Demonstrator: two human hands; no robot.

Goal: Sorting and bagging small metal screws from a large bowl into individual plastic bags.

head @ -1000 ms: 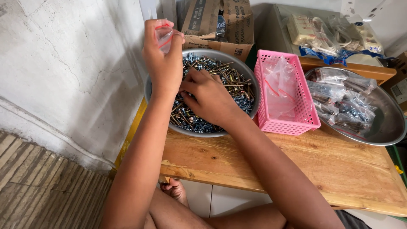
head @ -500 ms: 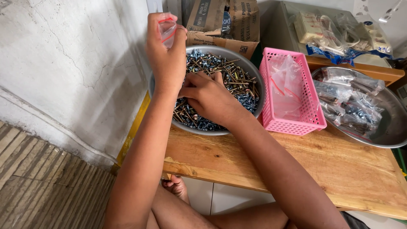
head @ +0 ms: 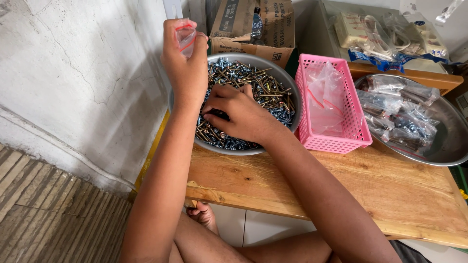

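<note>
Steel screws (head: 263,97), small, hard and probably slippery, filled a round metal basin (head: 296,104) at the wooden tabletop's (head: 341,190) far-left corner. Right hand (head: 236,114) pinched into them, best taken by the shank. Left hand (head: 184,63) gripped a thin clear zip bag (head: 186,36), light and limp, above the basin's left rim.

At upper centre we noted a brown cardboard box (head: 253,27) with dark printed panels. Upper right held clear-wrapped cream goods with a blue label strip (head: 385,61). Small clear zip bags (head: 325,97) lay in the pink basket (head: 336,143).
</note>
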